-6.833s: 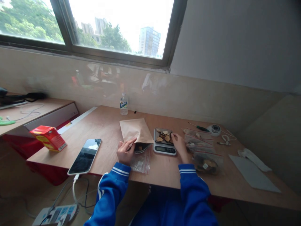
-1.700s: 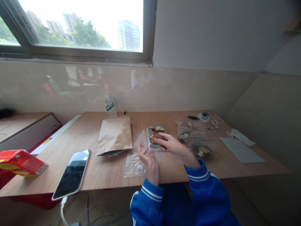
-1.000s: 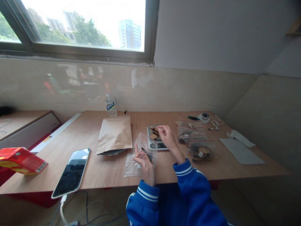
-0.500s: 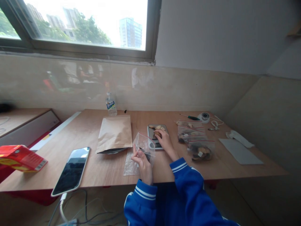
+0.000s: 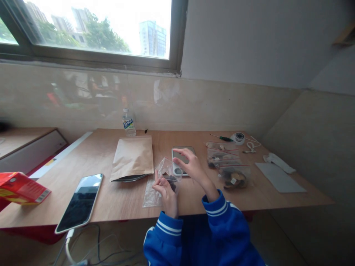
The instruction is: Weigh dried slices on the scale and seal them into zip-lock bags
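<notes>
My left hand [image 5: 163, 188] pinches the rim of a small clear zip bag [image 5: 169, 173] with dark dried slices inside, holding it up off the wooden table [image 5: 122, 195]. My right hand [image 5: 191, 166] sits at the bag's mouth, fingers curled together over it; what they hold is hidden. Just behind the bag lies a small kitchen scale [image 5: 180, 157] with a bare pan. Another empty clear bag [image 5: 152, 194] lies flat under my left hand. A brown paper pouch [image 5: 133, 158] lies to the left.
Filled zip bags [image 5: 231, 171] lie to the right, with a grey sheet [image 5: 279, 177], a screwdriver [image 5: 222, 138] and a tape roll [image 5: 239, 137] beyond. A phone [image 5: 80, 201] on a cable, a red box [image 5: 19, 187] and a water bottle [image 5: 128, 123] stand left.
My right hand took the last dried slices off the scale and brought them to the mouth of the bag. The scale pan now shows bare. My left hand keeps the bag raised.
</notes>
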`<state>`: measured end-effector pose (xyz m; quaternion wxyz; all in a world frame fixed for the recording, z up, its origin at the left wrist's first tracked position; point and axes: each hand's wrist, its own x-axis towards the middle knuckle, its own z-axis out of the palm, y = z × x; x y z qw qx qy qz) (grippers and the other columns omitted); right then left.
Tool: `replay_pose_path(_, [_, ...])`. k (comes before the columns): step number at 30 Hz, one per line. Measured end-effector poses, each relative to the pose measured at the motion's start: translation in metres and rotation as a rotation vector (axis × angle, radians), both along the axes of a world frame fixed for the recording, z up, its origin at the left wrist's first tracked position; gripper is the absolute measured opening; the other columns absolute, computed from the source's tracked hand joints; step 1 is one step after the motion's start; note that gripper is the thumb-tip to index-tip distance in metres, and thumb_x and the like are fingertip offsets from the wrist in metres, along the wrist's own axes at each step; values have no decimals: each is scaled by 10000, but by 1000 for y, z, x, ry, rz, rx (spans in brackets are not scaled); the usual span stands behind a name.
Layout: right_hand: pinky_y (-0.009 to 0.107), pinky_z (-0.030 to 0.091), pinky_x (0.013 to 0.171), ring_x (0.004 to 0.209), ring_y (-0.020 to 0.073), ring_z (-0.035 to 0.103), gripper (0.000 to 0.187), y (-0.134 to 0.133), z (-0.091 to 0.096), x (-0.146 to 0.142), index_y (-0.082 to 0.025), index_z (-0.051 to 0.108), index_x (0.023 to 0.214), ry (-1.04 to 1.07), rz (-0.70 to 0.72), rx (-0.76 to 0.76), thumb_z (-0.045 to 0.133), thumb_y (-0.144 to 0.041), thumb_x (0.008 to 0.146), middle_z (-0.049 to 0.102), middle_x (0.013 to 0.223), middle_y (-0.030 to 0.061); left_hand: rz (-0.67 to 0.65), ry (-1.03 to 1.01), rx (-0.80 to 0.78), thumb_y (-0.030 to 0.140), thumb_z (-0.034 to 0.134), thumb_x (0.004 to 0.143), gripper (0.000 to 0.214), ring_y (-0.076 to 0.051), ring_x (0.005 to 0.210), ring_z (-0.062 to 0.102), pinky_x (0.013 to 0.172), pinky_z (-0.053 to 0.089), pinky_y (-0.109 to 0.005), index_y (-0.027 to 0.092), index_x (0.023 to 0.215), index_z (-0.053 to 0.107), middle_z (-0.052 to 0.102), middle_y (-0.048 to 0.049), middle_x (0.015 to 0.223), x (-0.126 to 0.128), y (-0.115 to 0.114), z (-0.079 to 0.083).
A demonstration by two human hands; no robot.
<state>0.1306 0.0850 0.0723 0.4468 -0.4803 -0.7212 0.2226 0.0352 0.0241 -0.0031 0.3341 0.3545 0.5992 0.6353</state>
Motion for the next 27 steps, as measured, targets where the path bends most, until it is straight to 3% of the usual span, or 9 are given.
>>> replay_pose_path(2, [383, 364, 1004, 1142, 220, 507, 331, 21, -20, 8, -231, 625, 1149, -60, -188, 100, 464, -393, 909, 591, 1183, 95, 2, -52, -46, 577, 219, 903, 382, -247, 1331, 357, 1024, 352, -435, 222, 1032, 279, 354, -238, 1399, -1, 0, 2])
replay_pose_path(4, [425, 327, 1029, 1231, 260, 431, 382, 45, -43, 17, -211, 579, 1229, -178, -312, 90, 473, -375, 900, 520, 1271, 133, -2, -77, -73, 579, 225, 901, 382, -243, 1338, 347, 1038, 336, -424, 221, 1024, 279, 363, -237, 1392, -2, 0, 4])
replay_pose_path(7, [460, 325, 1007, 1242, 298, 401, 465, 72, -74, 28, -228, 529, 1290, -369, -322, 0, 549, -389, 854, 503, 1285, 139, -1, -80, -65, 575, 231, 902, 374, -243, 1328, 365, 1038, 337, -425, 225, 1020, 286, 365, -230, 1397, -3, 0, 4])
replay_pose_path(10, [425, 365, 948, 1106, 279, 485, 352, 84, -87, 35, -218, 632, 1162, -478, -319, -20, 557, -369, 852, 591, 1132, 130, 8, -111, -55, 573, 257, 900, 370, -248, 1317, 382, 1047, 332, -438, 225, 1020, 297, 351, -233, 1412, -4, 0, 2])
replay_pose_path(14, [388, 411, 871, 951, 256, 526, 259, 81, -85, 44, -194, 697, 1035, -475, -337, 17, 542, -304, 858, 622, 966, 121, -1, -110, -8, 554, 275, 904, 339, -229, 1359, 315, 1080, 300, -419, 234, 1008, 308, 204, -200, 1510, -4, 2, -3])
replay_pose_path(20, [357, 451, 842, 897, 219, 591, 285, 67, -78, 50, -195, 687, 1049, -224, -290, 14, 479, -208, 855, 653, 963, 97, -1, -84, 58, 524, 323, 906, 319, -237, 1391, 246, 1106, 263, -444, 219, 999, 333, 142, -204, 1526, -3, 3, -7])
replay_pose_path(23, [342, 470, 822, 877, 204, 620, 280, 60, -73, 49, -200, 689, 1042, -143, -275, 1, 492, -238, 846, 672, 972, 88, -35, 90, 92, 503, 404, 885, 355, -236, 1404, 206, 1116, 239, -444, 203, 1074, 384, 158, -176, 1524, -1, 3, -10])
replay_pose_path(27, [359, 477, 838, 915, 212, 625, 293, 51, -66, 51, -203, 682, 1049, -87, -275, 14, 488, -291, 848, 680, 1003, 95, -90, 410, 112, 473, 596, 772, 569, -304, 1392, 224, 1120, 159, -520, 176, 1225, 422, 283, -188, 1479, 1, 7, -17])
